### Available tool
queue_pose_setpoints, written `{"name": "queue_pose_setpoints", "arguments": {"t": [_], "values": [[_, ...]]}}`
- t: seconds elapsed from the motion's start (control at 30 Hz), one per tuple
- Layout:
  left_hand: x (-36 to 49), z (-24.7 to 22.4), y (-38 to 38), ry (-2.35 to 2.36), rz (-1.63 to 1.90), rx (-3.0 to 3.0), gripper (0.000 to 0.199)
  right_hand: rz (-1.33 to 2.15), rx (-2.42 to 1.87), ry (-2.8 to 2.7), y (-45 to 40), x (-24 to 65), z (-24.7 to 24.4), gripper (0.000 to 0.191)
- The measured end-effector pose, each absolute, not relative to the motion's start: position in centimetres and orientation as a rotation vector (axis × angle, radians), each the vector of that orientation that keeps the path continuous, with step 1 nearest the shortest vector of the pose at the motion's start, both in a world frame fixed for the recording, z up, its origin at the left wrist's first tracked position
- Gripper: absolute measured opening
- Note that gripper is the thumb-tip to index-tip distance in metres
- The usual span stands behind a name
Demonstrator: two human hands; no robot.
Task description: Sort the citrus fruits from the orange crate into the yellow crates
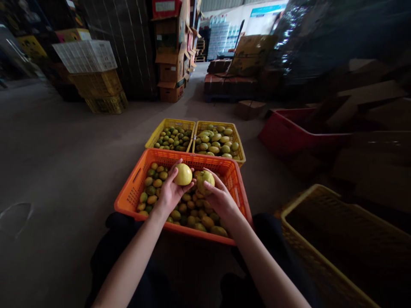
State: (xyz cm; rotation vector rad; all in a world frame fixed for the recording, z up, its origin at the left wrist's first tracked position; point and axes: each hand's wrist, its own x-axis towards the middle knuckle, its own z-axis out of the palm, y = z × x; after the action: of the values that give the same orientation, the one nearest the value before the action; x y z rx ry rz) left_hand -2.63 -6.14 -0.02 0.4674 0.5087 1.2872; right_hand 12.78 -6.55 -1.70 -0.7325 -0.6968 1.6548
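Over the orange crate (183, 157), I hold one fruit in each hand. My left hand (169, 191) cups a smooth, pale yellow, mango-like fruit (183, 174) from below, its thumb along the side. A greener, mango-like fruit (203, 179) with a marked skin is in my right hand (221, 199), the thumb pressed on its front. The two fruits are close together but apart. Beneath them, many smaller green and yellow fruits (191, 220) lie loose in the orange crate. My forearms and hands cover part of them.
Two yellow crates of fruit, a left one (154, 133) and a right one (241, 157), stand just beyond. Another yellow crate (316, 252) is at my right, with a red bin (289, 130) behind it. Stacked crates (98, 83) and cardboard boxes (170, 72) rise farther back.
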Motion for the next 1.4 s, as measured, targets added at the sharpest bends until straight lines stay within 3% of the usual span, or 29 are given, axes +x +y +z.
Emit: {"name": "queue_pose_setpoints", "arguments": {"t": [0.27,0.53,0.87,1.13,1.4], "values": [[-3.2,-0.6,-6.4,0.410,1.233,0.183,0.030,1.860,-0.594,-0.710,-6.7,13.0,-1.7,0.036],[-2.4,-0.5,-6.1,0.535,1.253,-0.121,0.022,1.852,-0.617,-0.293,-6.6,13.0,-1.2,0.014],[-1.7,-2.4,-5.4,0.624,1.218,-0.296,0.031,1.929,-0.868,-0.197,-5.8,12.6,-2.4,0.021],[-2.0,-1.2,-6.0,0.481,1.239,0.029,0.032,1.856,-0.654,-0.222,-6.1,12.9,-1.9,0.027],[-1.9,-0.6,-6.4,0.540,1.165,0.173,0.022,1.879,-0.562,-0.290,-6.2,13.0,-1.9,0.019]]}}
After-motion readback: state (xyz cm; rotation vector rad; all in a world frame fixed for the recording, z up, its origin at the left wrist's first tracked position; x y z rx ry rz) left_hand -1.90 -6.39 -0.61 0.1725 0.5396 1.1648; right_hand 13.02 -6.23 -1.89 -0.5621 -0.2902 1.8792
